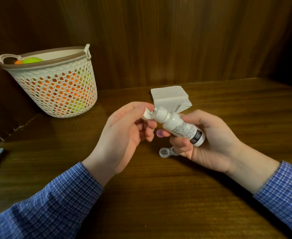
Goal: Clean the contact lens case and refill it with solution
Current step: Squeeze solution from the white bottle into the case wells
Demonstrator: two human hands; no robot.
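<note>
Basket (55,87) at ten o'clock on desk (159,195). Left hand (123,135) pinching flip cap (147,114) to open bottle (179,128), gripped tilted by right hand (209,140). Lens case (166,152) uncapped below (purple cap (159,133) beside), awaiting solution.

One bottle (179,127), one basket (55,87), two hands.

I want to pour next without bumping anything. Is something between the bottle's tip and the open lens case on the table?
Only partly. The bottle in the right hand has its flip cap open, held by the left hand. The lens case lies below; right-hand fingers cover its right well. The left well is open.
</note>
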